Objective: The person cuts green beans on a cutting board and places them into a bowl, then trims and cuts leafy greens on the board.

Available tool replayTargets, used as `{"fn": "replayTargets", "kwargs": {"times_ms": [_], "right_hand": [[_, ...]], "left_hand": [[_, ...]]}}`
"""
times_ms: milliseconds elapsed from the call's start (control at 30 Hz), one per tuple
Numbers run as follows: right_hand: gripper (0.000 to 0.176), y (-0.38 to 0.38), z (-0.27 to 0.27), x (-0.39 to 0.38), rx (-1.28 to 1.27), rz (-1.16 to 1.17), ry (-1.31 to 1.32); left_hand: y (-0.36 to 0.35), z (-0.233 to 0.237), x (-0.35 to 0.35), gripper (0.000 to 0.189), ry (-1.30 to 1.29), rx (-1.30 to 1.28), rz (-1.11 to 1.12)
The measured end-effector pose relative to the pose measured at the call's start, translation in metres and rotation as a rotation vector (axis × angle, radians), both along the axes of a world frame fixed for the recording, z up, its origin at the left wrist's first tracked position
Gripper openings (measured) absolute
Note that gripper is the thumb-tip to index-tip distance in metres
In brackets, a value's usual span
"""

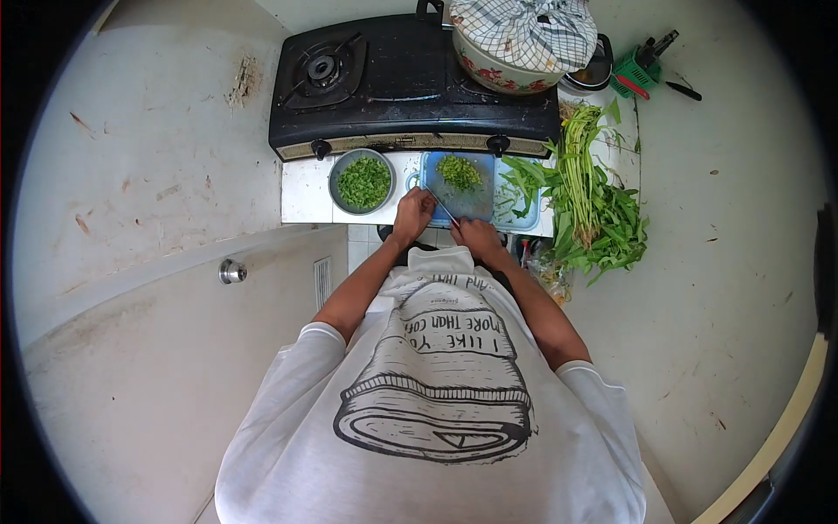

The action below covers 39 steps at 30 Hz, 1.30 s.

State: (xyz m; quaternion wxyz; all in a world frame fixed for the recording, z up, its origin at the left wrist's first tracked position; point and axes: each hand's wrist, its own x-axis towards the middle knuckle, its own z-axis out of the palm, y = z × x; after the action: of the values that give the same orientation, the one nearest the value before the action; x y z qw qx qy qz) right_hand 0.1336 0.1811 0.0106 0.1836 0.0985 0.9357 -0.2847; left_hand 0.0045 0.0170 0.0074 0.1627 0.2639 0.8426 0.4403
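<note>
My right hand (478, 237) is closed round the handle of a kitchen knife (443, 206), whose blade slants up and to the left. Close to the blade's tip, my left hand (415, 212) has its fingers curled together. What they hold, if anything, is hidden. Under the knife lies a blue cutting board (476, 203) with a small heap of chopped greens (459, 173) near its far edge. To the left stands a round grey bowl (333, 194) of finely chopped greens (363, 182). Loose leaves (524, 179) lie at the board's right side, over a light blue tray (529, 223).
A black gas stove (401, 65) spans the back, with a cloth-covered floral pot (502, 72) on its right. A large bunch of leafy stems (583, 166) hangs over the counter's right end. Behind it a green basket (630, 68) holds knives. A door knob (232, 272) is at left.
</note>
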Motion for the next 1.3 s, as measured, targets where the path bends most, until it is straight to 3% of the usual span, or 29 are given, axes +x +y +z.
{"fn": "replayTargets", "kwargs": {"times_ms": [767, 1167, 1300], "right_hand": [[0.046, 0.000, 0.001, 0.004, 0.008, 0.015, -0.008], [0.050, -0.001, 0.000, -0.001, 0.012, -0.013, -0.008], [0.047, 0.002, 0.007, 0.003, 0.038, -0.056, -0.036]], "left_hand": [[-0.001, 0.005, 0.003, 0.004, 0.034, -0.005, 0.026], [-0.013, -0.003, 0.006, 0.011, 0.117, 0.016, -0.090], [-0.010, -0.003, 0.006, 0.010, 0.000, 0.019, -0.025]]}}
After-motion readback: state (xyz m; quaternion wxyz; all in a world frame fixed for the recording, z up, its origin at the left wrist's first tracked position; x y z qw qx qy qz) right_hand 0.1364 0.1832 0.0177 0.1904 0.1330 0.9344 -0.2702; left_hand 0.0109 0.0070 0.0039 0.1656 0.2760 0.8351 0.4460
